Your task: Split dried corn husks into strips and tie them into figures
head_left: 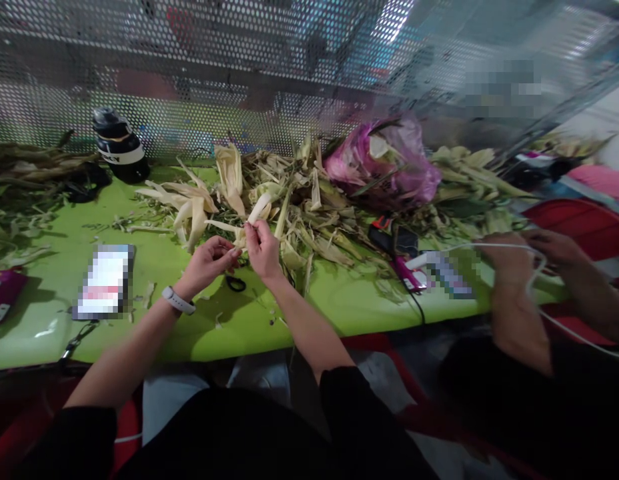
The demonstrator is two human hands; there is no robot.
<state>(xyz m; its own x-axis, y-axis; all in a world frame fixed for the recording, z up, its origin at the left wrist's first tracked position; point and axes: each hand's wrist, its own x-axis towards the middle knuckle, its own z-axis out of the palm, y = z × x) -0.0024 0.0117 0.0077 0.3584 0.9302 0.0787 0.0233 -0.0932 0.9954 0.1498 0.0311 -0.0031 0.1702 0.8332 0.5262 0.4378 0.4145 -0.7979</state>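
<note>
Pale corn husk (258, 209) rises from the fingers of my right hand (262, 252), which are closed in a pinch on it. My left hand (213, 260), with a light-coloured watch (178, 300) on its wrist, pinches the lower end of the same husk just beside the right fingertips. Exactly where one husk layer stops and another starts is hidden by the fingers. Right behind both hands lies a heap of dry and greenish corn husks (334, 243). A small black ring (235, 284) is on the green tabletop (269, 327) below my hands.
On the left are a phone (103, 283), a purple box (5, 293) and a black bottle (120, 147). A pink plastic bag (379, 163) sits at the back before a perforated metal screen (239, 80). At right, a co-worker's hands (529, 253) work near a white cable (489, 245).
</note>
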